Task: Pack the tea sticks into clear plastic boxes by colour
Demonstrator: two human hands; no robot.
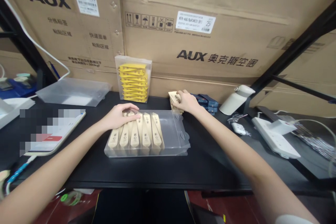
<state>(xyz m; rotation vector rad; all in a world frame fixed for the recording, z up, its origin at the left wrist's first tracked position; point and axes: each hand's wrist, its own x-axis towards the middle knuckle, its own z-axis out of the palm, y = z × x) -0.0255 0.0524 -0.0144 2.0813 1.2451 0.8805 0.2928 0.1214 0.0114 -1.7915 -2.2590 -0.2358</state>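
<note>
A clear plastic box (170, 136) lies on the black table in front of me, with several small beige paper packets (146, 131) standing in a row in its left part. My left hand (120, 114) is curled over the back of the leftmost packets, thumb and fingers on either side of them. At the back, right of the box, my right hand (187, 101) has its fingers around a beige packet (174, 97) on a small pile. Its fingertips partly cover that pile. Dark blue packets (207, 102) lie just beyond this hand.
An upright clear box of yellow packets (133, 82) leans against the cardboard. Left are an empty clear tray (75, 91) and a tablet (56, 133) on a cable. Right are a white bottle (235, 100), an earphone case (239, 128) and a power strip (275, 138).
</note>
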